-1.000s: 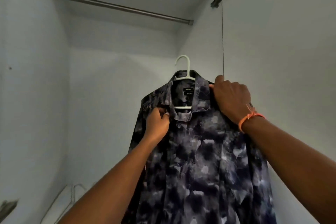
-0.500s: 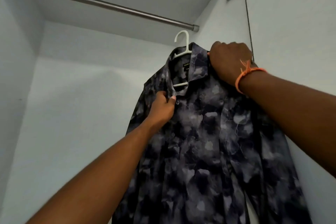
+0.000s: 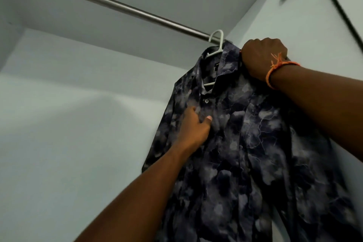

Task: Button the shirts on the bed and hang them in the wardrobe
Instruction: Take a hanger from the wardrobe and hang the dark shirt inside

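My right hand [image 3: 264,59] grips the dark cloud-print shirt [image 3: 245,153] shoulder, hiding the white plastic hanger's [image 3: 216,45] arm; my left hand [image 3: 193,127] pinches its front beneath the wardrobe's steel rail [image 3: 117,6].

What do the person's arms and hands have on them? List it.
Both forearms are bare, with no sleeves in view. The right hand has an orange thread band tied round its wrist, loose ends sticking up. The left hand shows no band, ring or glove.
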Tool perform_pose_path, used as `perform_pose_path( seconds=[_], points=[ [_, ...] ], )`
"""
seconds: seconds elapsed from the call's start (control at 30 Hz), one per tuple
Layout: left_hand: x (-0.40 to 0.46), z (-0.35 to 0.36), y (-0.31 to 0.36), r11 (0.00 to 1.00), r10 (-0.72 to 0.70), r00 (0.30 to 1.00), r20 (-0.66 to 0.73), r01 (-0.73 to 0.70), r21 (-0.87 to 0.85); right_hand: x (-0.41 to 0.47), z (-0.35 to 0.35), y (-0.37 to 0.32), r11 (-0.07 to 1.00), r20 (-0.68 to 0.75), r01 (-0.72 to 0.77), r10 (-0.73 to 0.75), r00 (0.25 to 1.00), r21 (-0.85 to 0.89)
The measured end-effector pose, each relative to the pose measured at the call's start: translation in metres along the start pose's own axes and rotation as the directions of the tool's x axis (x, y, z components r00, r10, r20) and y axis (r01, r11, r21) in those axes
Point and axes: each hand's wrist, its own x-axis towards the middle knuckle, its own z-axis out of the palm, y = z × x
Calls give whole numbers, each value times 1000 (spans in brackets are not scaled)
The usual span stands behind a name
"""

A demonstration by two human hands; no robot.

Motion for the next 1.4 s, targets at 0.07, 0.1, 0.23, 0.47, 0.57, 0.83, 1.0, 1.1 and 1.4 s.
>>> perform_pose_path(
  seconds=[0.07, 0.1, 0.23, 0.47, 0.57, 0.83, 1.0, 1.1, 1.4],
  points=[
    [15, -3, -9, 1000, 9, 1000, 7, -9, 4, 15, 11, -3, 999, -23, -37, 37, 999, 25],
    [23, -5, -13, 1000, 10, 1000, 15, -10, 12, 21, 14, -5, 998, -35, -57, 58, 998, 37],
    [43, -10, -20, 999, 28, 1000, 3, -28, 42, 36, 21, -17, 999, -33, -9, 8, 999, -46],
    [31, -20, -22, 995, 13, 1000, -22, -11, 99, 34, 25, -32, 993, 22, 55, -53, 998, -109],
    [19, -21, -24, 989, 21, 998, -64, -12, 147, 22, 24, -28, 999, -47, -13, 15, 999, 39],
    [-47, -9, 0, 982, 8, 997, -78, 7, 190, -44, 15, -41, 1000, -127, -23, 21, 992, -16],
    [-102, -8, 23, 972, -52, 986, -158, 86, 217, -126, -10, -57, 967, -12, -36, 41, 999, 251],
    [-148, -8, 31, 956, -137, 960, -243, 193, 223, -186, -40, -67, 889, 77, -88, 60, 995, 449],
    [-365, -55, 33, 783, -465, 738, -489, 601, 163, -410, -123, -106, 433, 435, -364, -74, 897, 825]
  ],
)
